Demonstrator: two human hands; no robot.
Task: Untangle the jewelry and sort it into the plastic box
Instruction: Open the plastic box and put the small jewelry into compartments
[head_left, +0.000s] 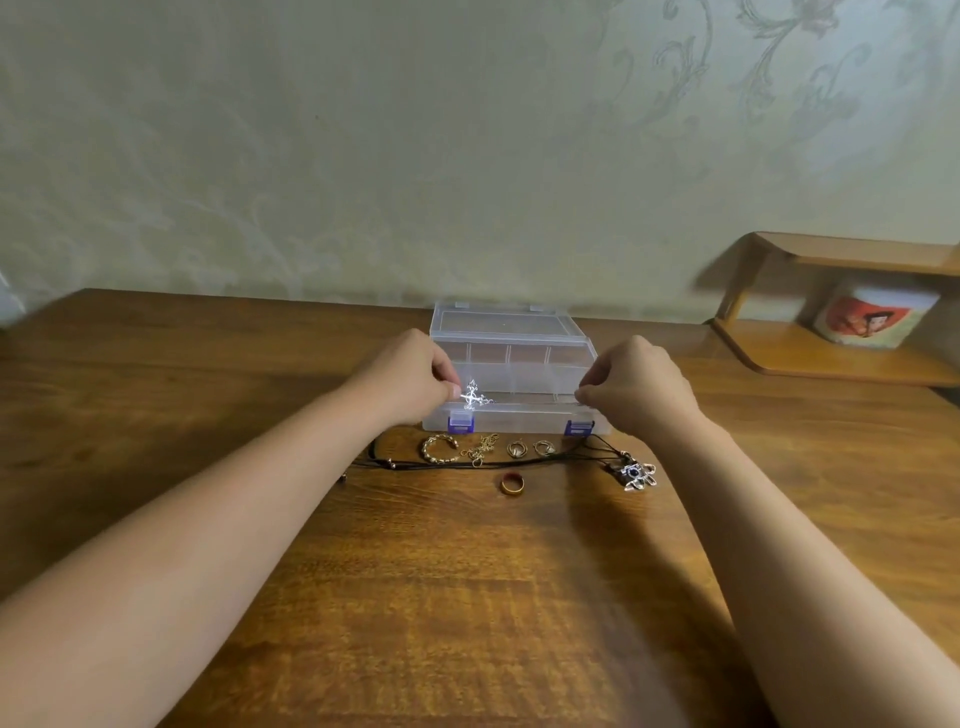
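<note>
Both hands' grips (413, 376) (631, 387) hold the cross pendant (474, 397) over the box (519, 364).

Wooden table (467, 597), patterned wallpaper (363, 156), corner shelf (831, 358) (with a printed mug (875, 317)).

The clear plastic box (519, 374) sits open between both sets of fingers, lid tipped back. A silver cross pendant (474, 396) hangs just beside the left fingers (451, 387). Below them lie a gold bangle (440, 448), earrings (530, 448), a black cord necklace (488, 463) and a ring (512, 484).
</note>
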